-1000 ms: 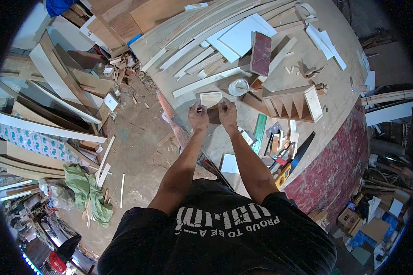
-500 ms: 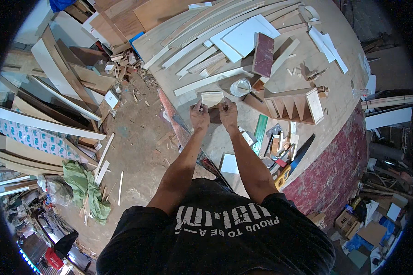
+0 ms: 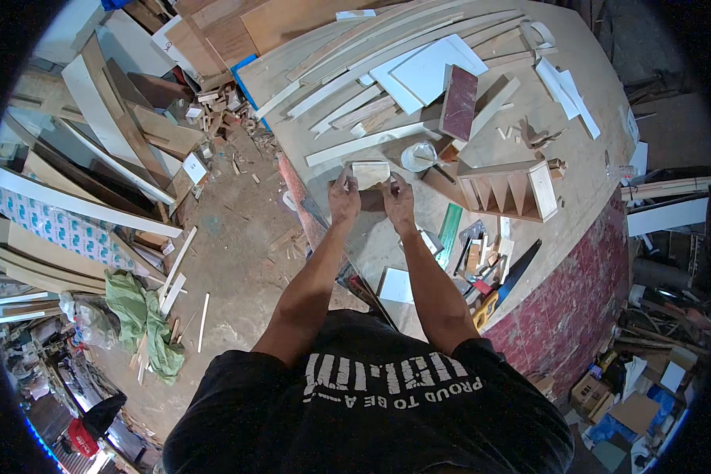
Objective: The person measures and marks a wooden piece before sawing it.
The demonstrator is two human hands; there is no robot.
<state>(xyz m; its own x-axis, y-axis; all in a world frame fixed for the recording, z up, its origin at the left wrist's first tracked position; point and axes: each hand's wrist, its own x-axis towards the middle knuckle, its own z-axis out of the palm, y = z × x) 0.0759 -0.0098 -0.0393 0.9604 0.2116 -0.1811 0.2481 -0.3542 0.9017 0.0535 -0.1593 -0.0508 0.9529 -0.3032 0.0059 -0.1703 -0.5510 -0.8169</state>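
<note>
My left hand (image 3: 344,197) and my right hand (image 3: 399,201) grip either end of a small pale wooden piece (image 3: 370,174), fingers bent around its sides. It is held over the light board surface of the worktable (image 3: 375,241). Just right of it sit a translucent white container (image 3: 417,156) and, farther right, an open wooden box with slanted dividers (image 3: 513,189). Below these lie a green strip (image 3: 450,229), small wood offcuts (image 3: 486,253) and a yellow-handled saw (image 3: 490,308).
Long curved strips (image 3: 403,31), white panels (image 3: 419,71) and a maroon board (image 3: 457,103) lie across the table's back. Stacked curved panels (image 3: 87,205) and a green cloth (image 3: 142,324) are at left on the debris-strewn floor (image 3: 237,237). Clutter (image 3: 632,395) fills the lower right.
The view has shifted slightly, so the scene sits a little lower in the picture. Both hands still hold the wooden piece, with the fingers slightly repositioned on it.
</note>
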